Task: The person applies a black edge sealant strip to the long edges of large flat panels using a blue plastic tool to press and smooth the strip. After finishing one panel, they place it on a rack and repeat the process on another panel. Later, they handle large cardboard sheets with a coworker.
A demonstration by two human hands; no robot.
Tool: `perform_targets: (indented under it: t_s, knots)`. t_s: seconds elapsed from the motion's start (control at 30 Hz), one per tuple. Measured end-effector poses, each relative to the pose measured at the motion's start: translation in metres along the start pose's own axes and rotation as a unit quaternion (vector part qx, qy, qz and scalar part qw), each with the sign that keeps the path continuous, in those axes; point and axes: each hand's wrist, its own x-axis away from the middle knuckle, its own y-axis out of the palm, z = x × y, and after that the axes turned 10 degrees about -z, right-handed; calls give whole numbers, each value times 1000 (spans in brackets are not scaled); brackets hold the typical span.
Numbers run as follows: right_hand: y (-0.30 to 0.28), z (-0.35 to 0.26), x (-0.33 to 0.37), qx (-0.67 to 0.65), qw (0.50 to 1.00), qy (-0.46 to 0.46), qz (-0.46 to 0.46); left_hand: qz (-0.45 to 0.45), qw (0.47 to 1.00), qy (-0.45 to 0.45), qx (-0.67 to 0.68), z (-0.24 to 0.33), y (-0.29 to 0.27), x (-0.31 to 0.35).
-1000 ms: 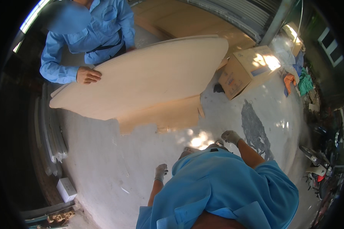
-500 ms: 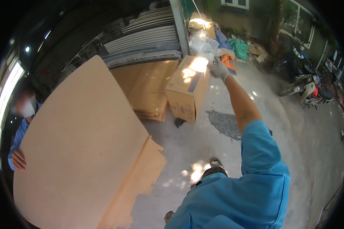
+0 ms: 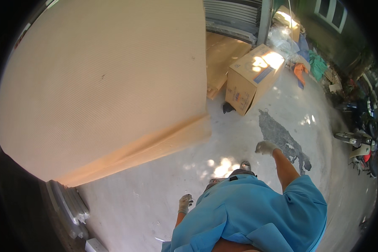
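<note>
A huge tan corrugated cardboard sheet (image 3: pixel 109 80) fills the upper left, with a loose, translucent brown paper strip (image 3: pixel 155 145) along its lower edge. My left hand (image 3: pixel 185 203), in a pale glove with dark fingertips, hangs beside my hip below that edge; its fingers are loosely bent and apart, with nothing in them. Out to the right, my gloved right hand (image 3: pixel 265 147) hangs over the concrete near a dark patch, fingers loosely curled and no object visible in it. Both hands are apart from the sheet.
A closed carton (image 3: pixel 248 77) stands ahead beside stacked flat cardboard (image 3: pixel 227 54). Bagged plastic (image 3: pixel 281 40), orange cloth (image 3: pixel 300 72) and green cloth (image 3: pixel 317 65) lie by the wall. A motorbike (image 3: pixel 361 145) is parked far right. Grey stacked pieces (image 3: pixel 69 203) sit lower left.
My right arm has come back from reaching toward the plastic and lowered. My left hand has come into view. The sheet now fills more of the upper left, and the other person is out of sight.
</note>
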Motion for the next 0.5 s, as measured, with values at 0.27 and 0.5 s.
perform_targets:
  t_s: [0.27,0.5]
  knots:
    - [119,68,14,-228,961,95,-121,44,998,-49,-19,-27,-10,21]
    - [95,42,-7,-305,951,26,-46,106,994,11,-39,-20,7,27]
